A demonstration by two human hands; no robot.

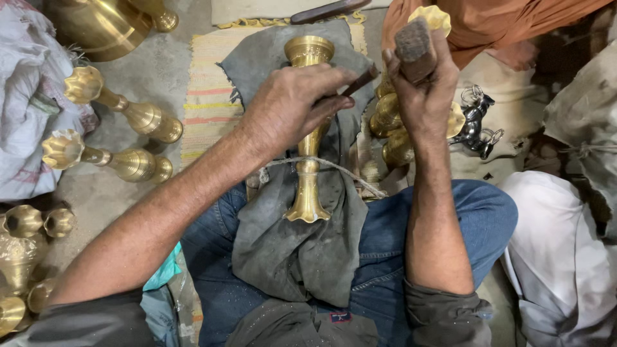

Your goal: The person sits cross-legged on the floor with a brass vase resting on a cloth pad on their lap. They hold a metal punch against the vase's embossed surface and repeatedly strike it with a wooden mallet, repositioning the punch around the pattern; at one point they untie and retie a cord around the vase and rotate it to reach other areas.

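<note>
Soft, even light falls from overhead, with faint shadows on the floor [154, 64]. The brass vase [308, 128] glints mildly. Focus is sharp; edges bend slightly.

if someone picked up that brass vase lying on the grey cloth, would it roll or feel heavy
The brass vase looks like solid metal, so probably heavy for its size and stiff. Its round body would likely roll on a bare floor; here the grey cloth and a cord across its stem seem to restrain it. The polished surface may be slippery where the left hand rests.
</note>
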